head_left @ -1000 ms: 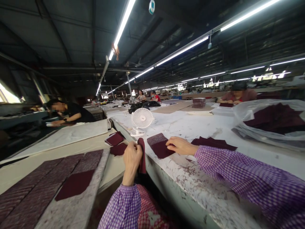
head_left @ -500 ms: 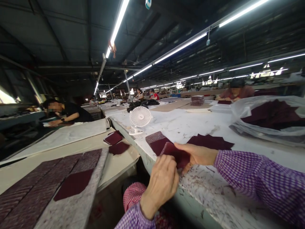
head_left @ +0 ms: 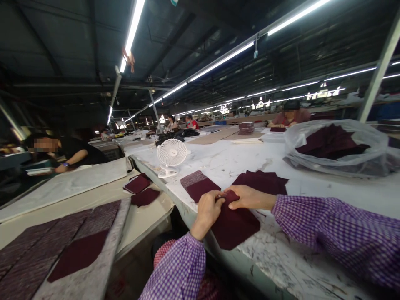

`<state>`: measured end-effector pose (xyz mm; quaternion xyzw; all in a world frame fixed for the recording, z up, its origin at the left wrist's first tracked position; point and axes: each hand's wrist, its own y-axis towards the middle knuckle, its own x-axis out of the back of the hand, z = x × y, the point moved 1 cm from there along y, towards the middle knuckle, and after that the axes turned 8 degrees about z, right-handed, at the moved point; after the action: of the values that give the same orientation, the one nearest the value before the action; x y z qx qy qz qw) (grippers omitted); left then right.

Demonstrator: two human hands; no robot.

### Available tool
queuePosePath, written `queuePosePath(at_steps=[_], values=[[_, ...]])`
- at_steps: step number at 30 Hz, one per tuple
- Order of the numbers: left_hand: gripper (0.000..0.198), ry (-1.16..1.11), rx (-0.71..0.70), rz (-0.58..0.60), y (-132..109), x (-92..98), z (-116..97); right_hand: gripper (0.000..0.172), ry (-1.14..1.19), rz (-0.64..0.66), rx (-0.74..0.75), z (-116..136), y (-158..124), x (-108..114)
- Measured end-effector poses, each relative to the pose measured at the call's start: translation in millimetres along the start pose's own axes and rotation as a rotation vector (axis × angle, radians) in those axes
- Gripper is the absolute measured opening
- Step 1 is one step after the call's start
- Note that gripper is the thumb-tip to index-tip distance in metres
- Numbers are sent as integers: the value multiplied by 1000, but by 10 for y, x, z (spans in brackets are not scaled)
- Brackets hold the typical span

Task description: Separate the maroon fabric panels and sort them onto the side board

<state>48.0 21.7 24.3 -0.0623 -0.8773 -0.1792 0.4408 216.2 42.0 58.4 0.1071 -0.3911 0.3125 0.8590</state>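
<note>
A maroon fabric piece lies flat over the near edge of the white table, its lower corner overhanging. My left hand pinches its far edge, fingers closed. Beside it my right hand grips the same edge between thumb and fingers. Just beyond my left hand lies another maroon piece with a speckled grey band. A fanned pile of maroon fabric pieces rests behind my right hand.
A white clip fan stands at the table's left edge. To the right is a clear plastic bag of maroon fabric. On the lower left, a board carries overlapping speckled pieces. A gap separates the two tables. Other people sit farther off.
The fabric piece, folded up between my hands before, now hangs spread toward me. My left hand has moved up beside my right. The view has turned slightly right.
</note>
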Motion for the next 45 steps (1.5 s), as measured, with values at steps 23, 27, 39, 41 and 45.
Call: queuePosePath(at_steps=[23, 27, 39, 41, 45], values=[[28, 240, -96, -22, -3, -124, -23, 16, -723, -105, 295, -385, 117, 131], [31, 316, -117, 9, -5, -120, -31, 19, -969, -100, 402, -402, 112, 42], [33, 397, -105, 19, 4, -146, -78, 31, -795, -148, 454, -326, -8, 34], [31, 376, -114, 23, 5, -132, -57, 33, -699, -101, 457, -289, -3, -36], [23, 260, -151, -8, -77, -23, 121, 32, -640, -50, 398, -237, -2, -105]])
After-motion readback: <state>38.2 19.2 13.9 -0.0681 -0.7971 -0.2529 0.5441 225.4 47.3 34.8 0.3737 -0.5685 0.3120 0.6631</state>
